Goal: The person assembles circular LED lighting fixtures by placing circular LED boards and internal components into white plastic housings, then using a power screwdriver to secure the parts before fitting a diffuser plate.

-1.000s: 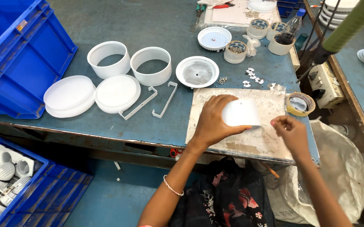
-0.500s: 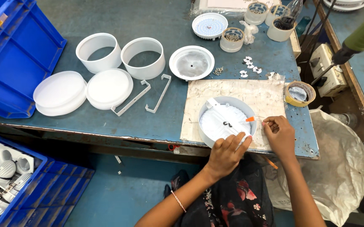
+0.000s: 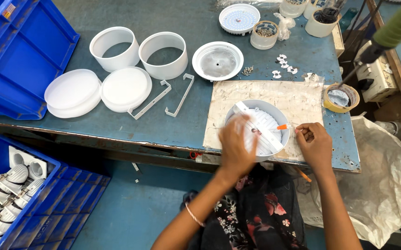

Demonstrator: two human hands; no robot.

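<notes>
Blue-green and scuffed, the counter (image 3: 117, 125) carries a row of white lamp parts, with a pale work board (image 3: 302, 99) laid at its near right corner. On that board sits a round white lamp housing (image 3: 260, 132), ribbed side up, with a flat white bracket (image 3: 259, 128) lying diagonally across it. The left hand (image 3: 235, 146) rests open over the housing's near left part, fingers spread and blurred, pressing it rather than gripping. The right hand (image 3: 314, 144) is closed around a small orange-handled screwdriver (image 3: 283, 126), whose tip points at the bracket near its lower right end.

As a judgement, the piece looks partly assembled: the bracket is in place across the housing, but whether its screws are seated cannot be told. Further back, two white rings (image 3: 138, 53), two white diffuser covers (image 3: 98, 90), two spare brackets (image 3: 163, 97) and an empty white pan (image 3: 217, 60) lie apart, so more units appear unbuilt.

The housing sits close to the counter's near edge, and the board's front edge almost meets it. A roll of tape (image 3: 341, 97) lies just right of the board, near the right edge. Loose screws (image 3: 247, 71) and small white clips (image 3: 286, 69) lie behind the board. Open surface shows left of the board, toward the blue crate (image 3: 20, 60).
</notes>
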